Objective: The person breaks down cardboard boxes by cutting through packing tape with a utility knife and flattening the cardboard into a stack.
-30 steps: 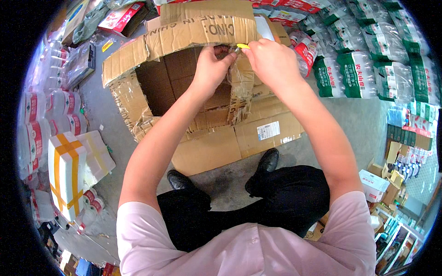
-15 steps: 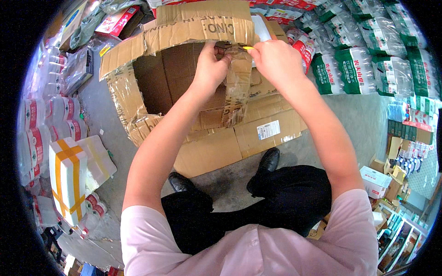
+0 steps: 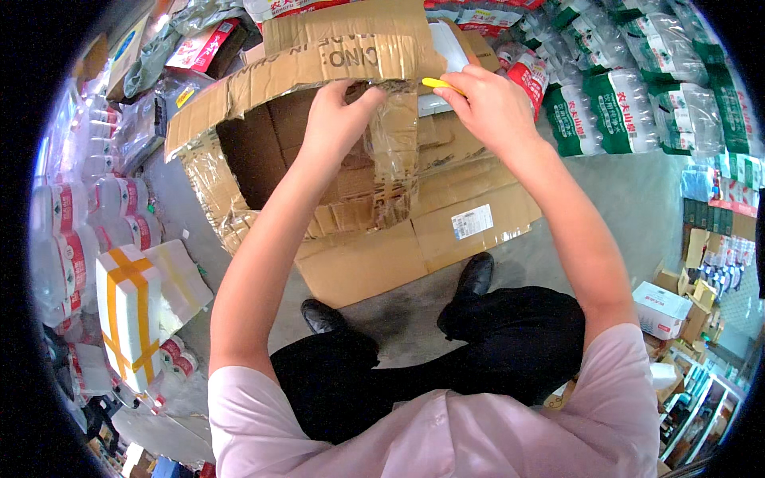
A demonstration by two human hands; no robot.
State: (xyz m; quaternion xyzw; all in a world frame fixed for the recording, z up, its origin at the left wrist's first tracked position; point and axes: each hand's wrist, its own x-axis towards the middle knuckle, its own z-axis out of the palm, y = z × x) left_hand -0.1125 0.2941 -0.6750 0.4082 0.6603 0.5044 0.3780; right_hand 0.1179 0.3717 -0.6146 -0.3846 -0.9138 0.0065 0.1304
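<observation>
Cardboard box (image 3: 396, 151), exactly one with the hands at it, far and middle, ragged around its single big opening and patched with shiny tape. Two hands in view. At the far edge of that opening, left hand (image 3: 343, 115), thumb a little apart from the fingers, fingertips partly out of sight; honestly can't tell if pinching any cardboard or just touching. Just right of the box's far right corner, right hand (image 3: 494, 107), fingers curled shut around one slim yellow tool (image 3: 438, 83), with one end poking out left toward the box.

Under and nearer than the box, flat cardboard (image 3: 355, 267) with one seam or fold across it and one white label (image 3: 473, 221) toward the right. Nearer again, two black shoes (image 3: 322, 317), one left, one right.

Over on the left, one white foam box (image 3: 131, 311) with yellow tape bands, plus one pale sheet (image 3: 177, 287) just beside it. On the right, one white carton (image 3: 661, 307). Far right, green-labelled bottle packs (image 3: 625, 115), loads of them, too crowded for an exact count.
</observation>
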